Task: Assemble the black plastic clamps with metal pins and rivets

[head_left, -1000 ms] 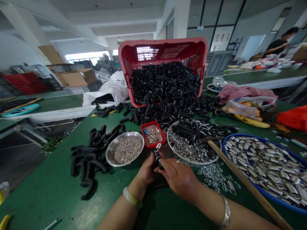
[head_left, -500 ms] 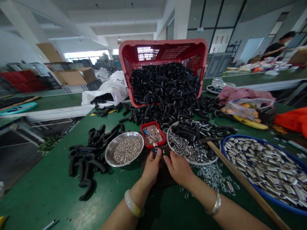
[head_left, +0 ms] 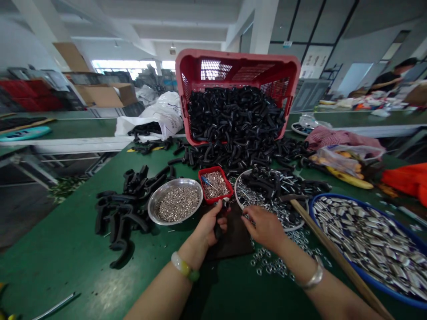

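My left hand [head_left: 209, 226] is wrapped round a black part [head_left: 218, 229] above a dark mat [head_left: 233, 240]. My right hand [head_left: 265, 226] is at the near left edge of a white-rimmed tray [head_left: 237, 195] of screws and black parts, its fingers bent together; what they hold, if anything, is too small to tell. Just beyond my left hand sits a red square tray [head_left: 216, 184] of small metal pins with a blue-handled tool. A steel bowl [head_left: 175, 204] of small metal pieces is to its left.
Black curved parts [head_left: 123, 218] lie at the left. Behind stands a tilted red crate [head_left: 236, 58] spilling black parts. A wooden-handled hammer [head_left: 336, 253] and a blue-rimmed tray [head_left: 367, 213] of metal sleeves are at the right. A person [head_left: 388, 82] is far off.
My hands, together on the black part before, have parted. The right has moved right to the screw tray's edge, while the left keeps the part. The view has shifted slightly.
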`<state>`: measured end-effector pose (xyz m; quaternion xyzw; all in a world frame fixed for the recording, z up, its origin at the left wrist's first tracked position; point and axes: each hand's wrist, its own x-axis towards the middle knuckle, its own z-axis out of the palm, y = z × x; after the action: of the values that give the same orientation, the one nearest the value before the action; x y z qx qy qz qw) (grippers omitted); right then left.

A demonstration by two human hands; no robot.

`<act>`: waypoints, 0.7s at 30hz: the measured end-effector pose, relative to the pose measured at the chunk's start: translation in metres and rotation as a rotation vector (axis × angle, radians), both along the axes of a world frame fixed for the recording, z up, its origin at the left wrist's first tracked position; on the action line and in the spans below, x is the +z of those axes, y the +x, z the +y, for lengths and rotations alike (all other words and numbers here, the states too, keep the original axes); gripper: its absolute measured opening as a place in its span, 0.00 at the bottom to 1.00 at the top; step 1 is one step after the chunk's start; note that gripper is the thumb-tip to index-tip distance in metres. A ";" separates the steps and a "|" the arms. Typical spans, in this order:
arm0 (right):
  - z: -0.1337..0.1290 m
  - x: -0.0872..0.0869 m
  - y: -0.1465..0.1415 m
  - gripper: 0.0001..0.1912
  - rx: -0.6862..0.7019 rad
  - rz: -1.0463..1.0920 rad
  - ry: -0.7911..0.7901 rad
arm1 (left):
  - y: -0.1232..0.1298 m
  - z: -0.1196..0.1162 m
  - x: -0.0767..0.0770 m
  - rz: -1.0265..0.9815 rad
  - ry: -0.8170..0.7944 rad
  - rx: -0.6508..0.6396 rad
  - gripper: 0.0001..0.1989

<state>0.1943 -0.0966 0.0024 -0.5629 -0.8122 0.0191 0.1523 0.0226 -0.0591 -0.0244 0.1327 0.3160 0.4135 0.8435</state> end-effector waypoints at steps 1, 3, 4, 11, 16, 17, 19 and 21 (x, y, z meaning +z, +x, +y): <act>-0.001 -0.001 0.010 0.13 -0.011 -0.004 0.002 | -0.002 0.001 -0.001 -0.043 0.000 -0.004 0.12; -0.005 -0.002 0.027 0.18 0.038 -0.032 -0.008 | -0.006 0.001 -0.002 -0.125 0.007 -0.031 0.11; -0.007 -0.003 0.033 0.20 0.066 -0.058 -0.011 | -0.007 0.001 -0.003 -0.173 0.011 -0.046 0.11; -0.015 -0.013 0.021 0.12 0.075 -0.266 0.011 | -0.016 -0.003 -0.009 -0.418 0.001 -0.091 0.13; -0.012 -0.013 0.013 0.08 0.030 -0.125 0.032 | -0.015 -0.004 -0.008 -0.416 0.018 -0.091 0.13; -0.012 -0.010 0.012 0.09 0.035 -0.024 0.051 | -0.014 -0.004 -0.008 -0.409 0.024 -0.091 0.13; -0.012 -0.001 0.006 0.10 0.057 0.243 0.050 | -0.013 -0.004 -0.008 -0.392 0.039 -0.098 0.14; -0.010 0.009 -0.005 0.11 0.105 0.512 -0.029 | -0.013 -0.005 -0.009 -0.370 0.062 -0.118 0.15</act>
<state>0.1897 -0.1070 0.0118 -0.4988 -0.7750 0.1803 0.3436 0.0098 -0.0638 -0.0335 0.0988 0.1344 0.3904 0.9054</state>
